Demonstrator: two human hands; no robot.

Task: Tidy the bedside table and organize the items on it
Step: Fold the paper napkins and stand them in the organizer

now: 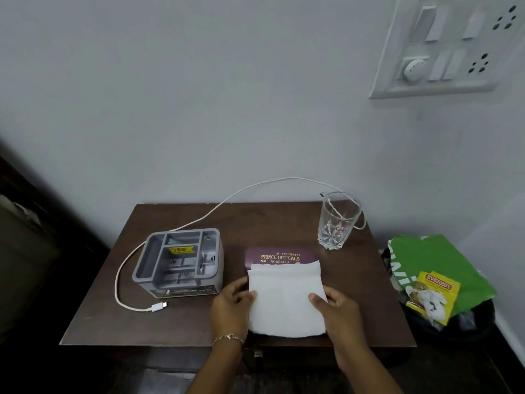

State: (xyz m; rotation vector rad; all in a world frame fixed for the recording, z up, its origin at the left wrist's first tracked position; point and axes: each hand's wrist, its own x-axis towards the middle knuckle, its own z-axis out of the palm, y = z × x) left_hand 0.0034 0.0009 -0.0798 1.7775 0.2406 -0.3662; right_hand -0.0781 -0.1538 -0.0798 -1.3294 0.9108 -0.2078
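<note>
White folded tissue (285, 300) lies near the dark table's (170, 322) front, overlapping a maroon spectacle case (279, 255). Left hand (233, 304) and right hand (338, 309) flank it, thumbs on top, each grip pinching a side edge.

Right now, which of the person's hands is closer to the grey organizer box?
Left. The left hand grips the white napkin by its left edge, just beside the grey organizer; the right hand grips the opposite edge, farther off.

Dim, soft light; warped, blurry edges
</note>
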